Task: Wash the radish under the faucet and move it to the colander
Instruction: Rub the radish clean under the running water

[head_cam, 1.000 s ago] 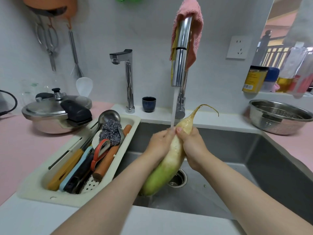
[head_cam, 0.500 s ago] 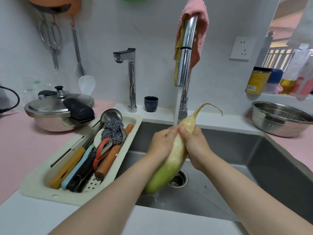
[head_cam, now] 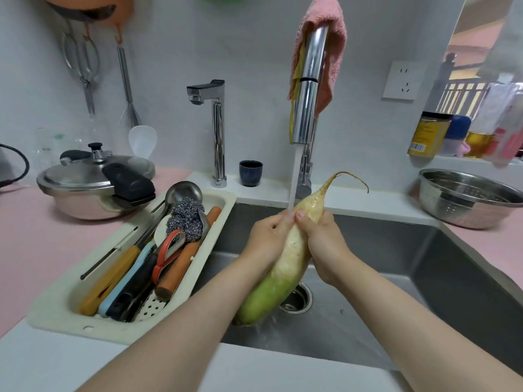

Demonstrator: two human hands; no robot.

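A long radish (head_cam: 285,267), white at the thin root end and green at the thick end, slants over the steel sink (head_cam: 467,278). My left hand (head_cam: 266,239) grips its left side and my right hand (head_cam: 322,241) grips its right side, thumbs meeting on top. Water runs from the tall chrome faucet (head_cam: 307,103) onto the radish where the thumbs meet. The root tail points up and right. A steel colander (head_cam: 467,198) sits on the pink counter at the right, apart from both hands.
A cream drainer tray (head_cam: 70,304) with utensils and a steel scourer spans the sink's left side. A pressure cooker (head_cam: 96,188) stands on the left counter. A second small tap (head_cam: 216,131), a dark cup (head_cam: 251,172) and bottles on the right ledge stand behind.
Both hands keep their hold on the radish under the stream. They and the radish sit almost where they were; the view has shifted slightly.
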